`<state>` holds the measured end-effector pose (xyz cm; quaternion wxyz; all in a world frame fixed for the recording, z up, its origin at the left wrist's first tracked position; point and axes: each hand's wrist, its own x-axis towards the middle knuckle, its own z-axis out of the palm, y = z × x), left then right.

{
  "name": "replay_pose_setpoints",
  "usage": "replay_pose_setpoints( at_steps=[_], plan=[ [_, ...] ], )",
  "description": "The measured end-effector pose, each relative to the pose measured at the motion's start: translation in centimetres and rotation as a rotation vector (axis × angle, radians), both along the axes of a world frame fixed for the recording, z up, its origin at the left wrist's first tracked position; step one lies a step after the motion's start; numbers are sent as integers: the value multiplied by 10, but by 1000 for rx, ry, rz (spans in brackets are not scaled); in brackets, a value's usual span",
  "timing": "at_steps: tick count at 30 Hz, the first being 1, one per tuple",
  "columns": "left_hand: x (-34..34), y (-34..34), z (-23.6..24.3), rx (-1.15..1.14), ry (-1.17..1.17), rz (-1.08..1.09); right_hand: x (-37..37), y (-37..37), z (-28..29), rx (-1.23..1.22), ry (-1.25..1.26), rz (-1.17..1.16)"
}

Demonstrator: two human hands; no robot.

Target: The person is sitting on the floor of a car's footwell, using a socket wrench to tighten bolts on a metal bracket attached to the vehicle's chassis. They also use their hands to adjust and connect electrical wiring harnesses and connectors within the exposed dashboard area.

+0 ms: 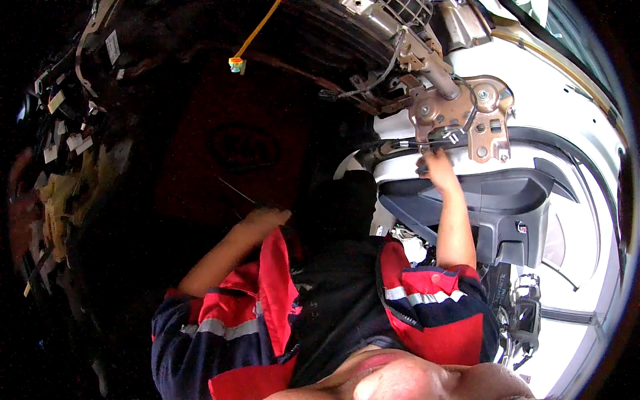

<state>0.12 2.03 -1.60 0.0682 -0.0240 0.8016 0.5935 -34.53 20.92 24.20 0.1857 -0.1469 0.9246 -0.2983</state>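
My right hand (438, 171) is raised at the upper edge of the black door panel (497, 193), just below a copper-coloured metal bracket (460, 117). Its fingers are curled around a small dark thing that I cannot make out. A black cable (413, 143) runs between that hand and the bracket. In deep shadow, my left hand (267, 217) is held in front of my body, and its fingers are too dark to read. A thin pale line (237, 190), perhaps a wire or rod, shows beside the left hand; whether they touch is unclear.
A yellow strap or wire with a small bright connector (237, 65) hangs at the top. Loose wiring with paper tags (57, 103) lines the far left. Metal framework (427, 50) juts in above the bracket. White bodywork (533, 80) curves along the right, and a dark red mat (233, 140) lies in shadow.
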Motion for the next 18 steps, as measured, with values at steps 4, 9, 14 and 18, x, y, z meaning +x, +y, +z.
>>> replay_pose_setpoints(
  at_steps=[4,9,14,18],
  plan=[
    [1,-3,-1,-121,18,-45,-31,28,40,-2,-93,124],
    [-6,7,-37,-11,43,-53,-16,18,26,281,82,99],
    [1,4,-19,-13,35,13,3,18,80,-69,-141,-21],
    [-3,4,-32,-188,149,-98,-13,21,50,86,-36,230]
  ],
)
